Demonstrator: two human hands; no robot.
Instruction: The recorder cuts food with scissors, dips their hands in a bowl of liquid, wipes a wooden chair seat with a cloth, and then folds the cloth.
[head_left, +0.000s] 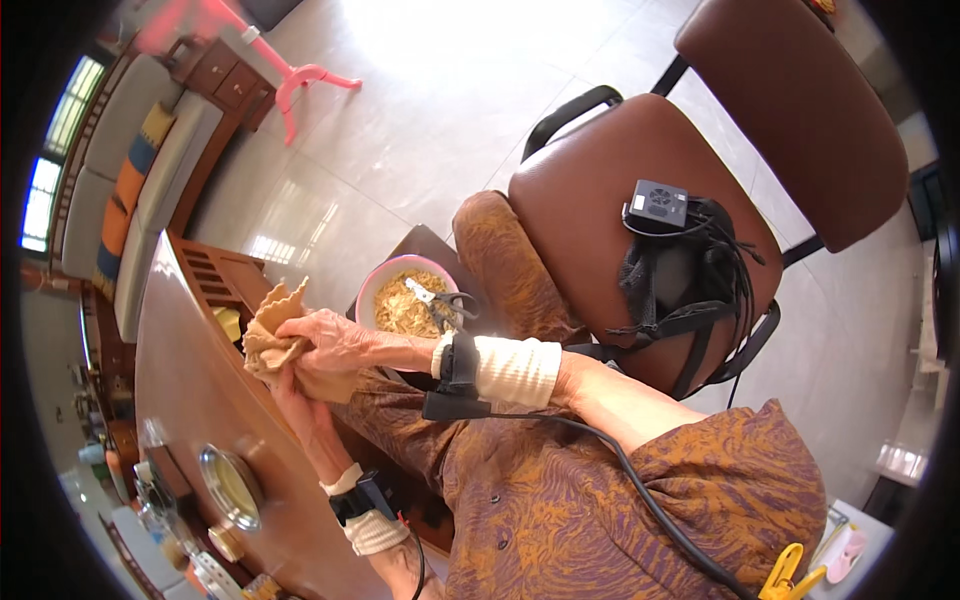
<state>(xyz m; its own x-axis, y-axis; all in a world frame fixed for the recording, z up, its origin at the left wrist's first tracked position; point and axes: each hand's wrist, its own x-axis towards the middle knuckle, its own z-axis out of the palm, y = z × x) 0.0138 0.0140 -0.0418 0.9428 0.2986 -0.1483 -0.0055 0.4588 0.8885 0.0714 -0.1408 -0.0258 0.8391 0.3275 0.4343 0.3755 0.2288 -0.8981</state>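
A crumpled beige sheet (274, 334) with wavy edges, cloth-like, is bunched up between both hands. My right hand (326, 341) grips it from above, fingers and thumb pinched on its folds. Just below, my left hand (296, 401) holds its lower part, with the fingers partly hidden behind it. Close by on the right is a pink-rimmed bowl (363, 300) of pale yellow shredded pieces (394, 304). Scissors (439, 300) with dark handles lie on these pieces. Whether the sheet is cloth or something else cannot be told.
A wooden table (195, 360) with a metal bowl (231, 487) stands at left. The pink-rimmed bowl rests on a dark stool (424, 238). A brown chair (577, 180) holds a small device (656, 202), straps and cables. A cable (637, 472) runs from my right wrist across my torso.
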